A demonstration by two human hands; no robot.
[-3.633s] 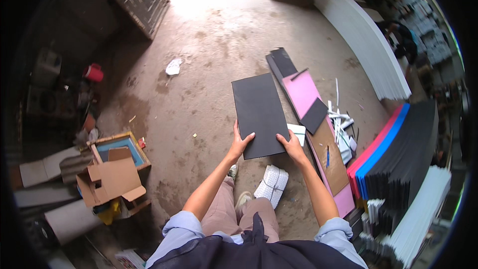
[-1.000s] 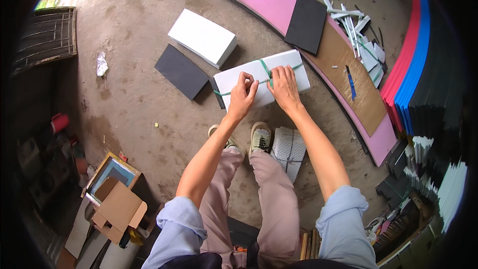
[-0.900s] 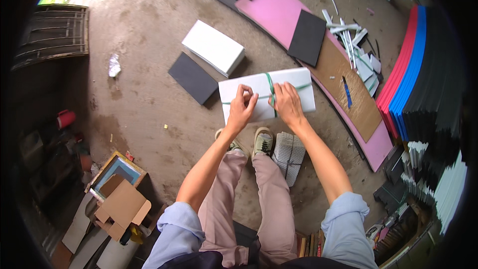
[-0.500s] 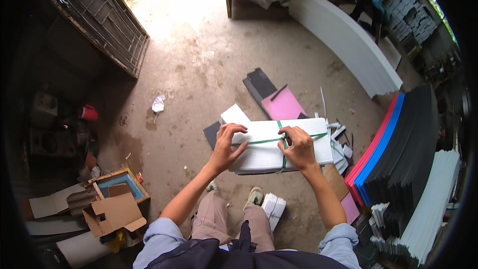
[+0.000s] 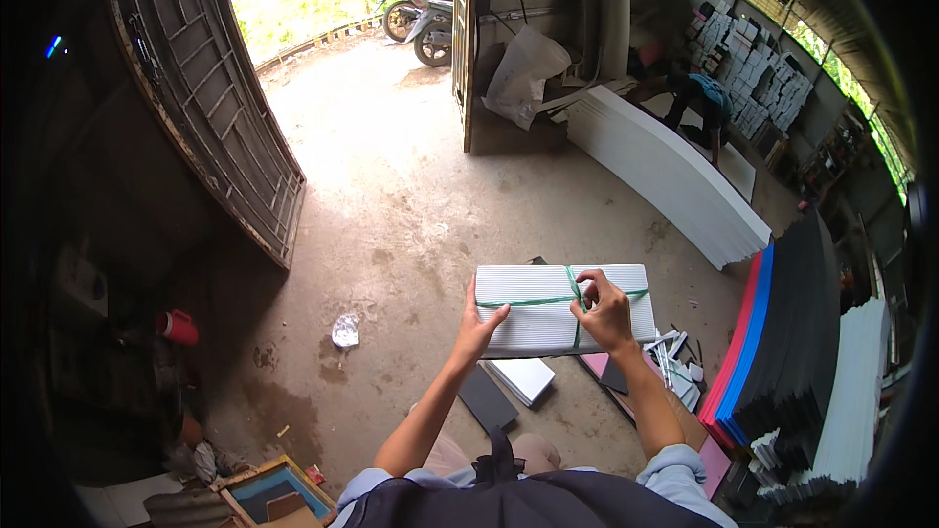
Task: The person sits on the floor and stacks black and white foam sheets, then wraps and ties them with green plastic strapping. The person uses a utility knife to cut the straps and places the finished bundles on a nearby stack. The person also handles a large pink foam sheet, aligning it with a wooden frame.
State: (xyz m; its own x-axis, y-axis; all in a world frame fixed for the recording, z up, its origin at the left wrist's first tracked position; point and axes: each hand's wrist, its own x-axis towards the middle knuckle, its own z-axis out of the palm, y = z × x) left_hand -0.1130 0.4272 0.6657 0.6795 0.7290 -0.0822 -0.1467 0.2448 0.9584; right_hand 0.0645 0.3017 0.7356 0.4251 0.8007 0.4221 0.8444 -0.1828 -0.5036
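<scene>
White sheet bundle (image 5: 548, 311), tied w/ green string (image 5: 573, 301) crosswise, held up level.

Both hands hold up a white bundle of sheets (image 5: 565, 310) tied crosswise with green string (image 5: 573, 301). Left hand (image 5: 478, 326) grips its lower left edge; right hand (image 5: 605, 311) sits on top at the string crossing, fingers on the knot. Below on the concrete floor (image 5: 391, 225): a white sheet (image 5: 525, 378), a dark sheet (image 5: 487, 398). Stacked foam boards (image 5: 782, 342) to the right.
</scene>
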